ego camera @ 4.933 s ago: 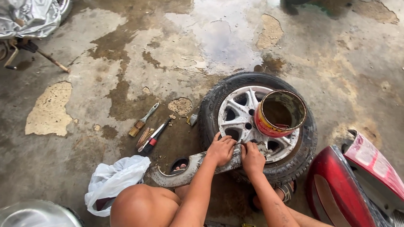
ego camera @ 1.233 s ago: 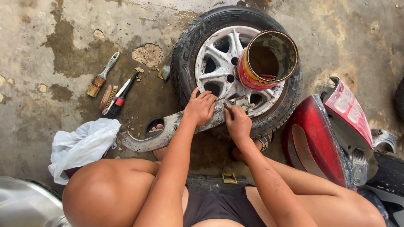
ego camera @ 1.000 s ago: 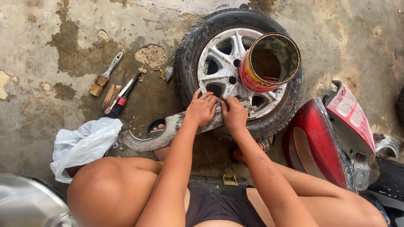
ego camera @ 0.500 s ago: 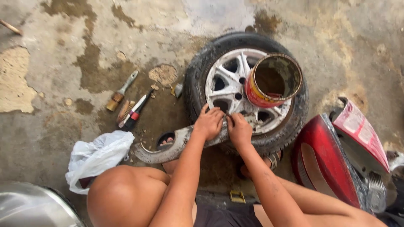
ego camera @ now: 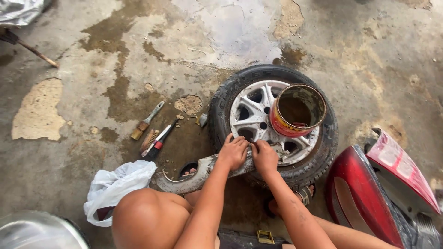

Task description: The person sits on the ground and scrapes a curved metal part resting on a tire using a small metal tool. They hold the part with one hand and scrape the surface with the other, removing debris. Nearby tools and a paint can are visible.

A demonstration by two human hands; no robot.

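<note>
Left hand (ego camera: 234, 152) and right hand (ego camera: 264, 157) side by side, fingers curled, both pressing down on grey rubber strip (ego camera: 194, 177) laid across near edge of wheel (ego camera: 272, 124). Strip trails toward 8 o'clock. Red tin (ego camera: 296, 110) stands on rim. Brushes (ego camera: 150, 131) at 9 o'clock on wet floor (ego camera: 92, 69); white bag (ego camera: 115, 186) at 8 o'clock.

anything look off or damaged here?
Yes. The concrete floor is stained wet and its surface has flaked off in patches. An open red can sits on the wheel lying flat. Both hands, left and right, press a grimy, cut-looking rubber strip against the rim.
</note>
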